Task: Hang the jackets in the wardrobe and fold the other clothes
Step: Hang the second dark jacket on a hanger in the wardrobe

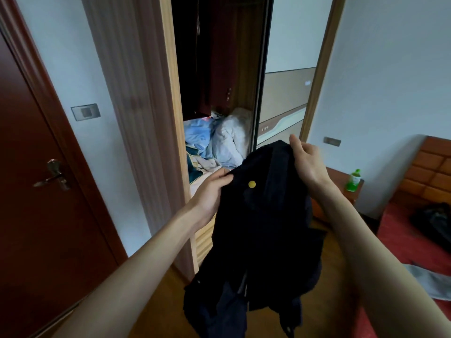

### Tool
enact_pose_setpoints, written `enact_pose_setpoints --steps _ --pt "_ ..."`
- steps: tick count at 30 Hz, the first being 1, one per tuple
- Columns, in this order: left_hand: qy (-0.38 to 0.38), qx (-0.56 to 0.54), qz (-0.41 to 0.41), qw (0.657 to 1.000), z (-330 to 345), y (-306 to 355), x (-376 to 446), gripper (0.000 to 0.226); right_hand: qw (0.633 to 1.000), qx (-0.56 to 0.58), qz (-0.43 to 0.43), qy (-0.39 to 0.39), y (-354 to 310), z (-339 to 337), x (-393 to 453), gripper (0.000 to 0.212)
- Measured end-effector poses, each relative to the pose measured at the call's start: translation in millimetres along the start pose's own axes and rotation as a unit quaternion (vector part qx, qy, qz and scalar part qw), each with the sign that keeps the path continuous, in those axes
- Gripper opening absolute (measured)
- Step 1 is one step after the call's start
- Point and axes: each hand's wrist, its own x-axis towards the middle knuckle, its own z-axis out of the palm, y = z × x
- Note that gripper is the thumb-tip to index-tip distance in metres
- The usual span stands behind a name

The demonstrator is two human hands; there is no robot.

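Two hands held the dark jacket (263, 230) up in front of the open wardrobe (219, 69). Your left hand (210, 193) pinched the cloth near one shoulder, just beside a small yellow button (251, 183); your right hand (306, 162) gripped the top edge at the collar, thumb raised, while the rest of the garment hung loose toward the wooden floor (156, 301).

By my reading you were at the hanging step, with the jacket gathered but not yet on any hanger; none was visible in your grasp. The next move likely called for finding a hanger or the rail in the dark upper part of the wardrobe, which was too shadowed to make out.

Room to work was narrow. Dark garments already hung in the opening, and crumpled bedding (219, 140) filled the shelf below them. The mirrored sliding door (285, 93) stood close on your right, its edge near your right hand. Behind that, a nightstand (341, 181) carried a green bottle (353, 181), and the bed (415, 245) with more clothes lay well apart to the right.
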Motion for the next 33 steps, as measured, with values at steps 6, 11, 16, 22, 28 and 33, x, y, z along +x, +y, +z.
enact_pose_setpoints --steps 6,11,16,22,28,33 --pt "0.023 0.015 -0.002 1.0 15.5 10.2 58.1 0.017 0.995 -0.092 -0.029 0.041 30.7 -3.2 51.9 0.055" --pt "0.024 -0.006 -0.008 1.0 42.3 23.9 120.1 0.021 0.988 -0.152 -0.022 0.006 64.1 -10.4 99.4 0.055" --pt "0.048 0.013 0.008 0.999 69.3 32.2 183.6 0.03 0.98 -0.165 -0.11 0.002 85.3 -25.3 128.9 0.033" --pt "0.089 0.021 0.007 0.996 84.3 30.4 249.2 0.038 0.951 -0.087 -0.198 -0.22 69.0 -47.1 125.8 0.052" --pt "0.127 0.032 -0.022 0.991 78.5 23.0 288.4 0.042 0.881 -0.283 -0.303 -0.229 102.9 -17.6 158.3 0.05" --pt "0.155 0.012 -0.045 0.987 57.3 11.7 312.6 0.038 0.915 -0.23 -0.264 -0.203 121.7 13.2 201.6 0.04"
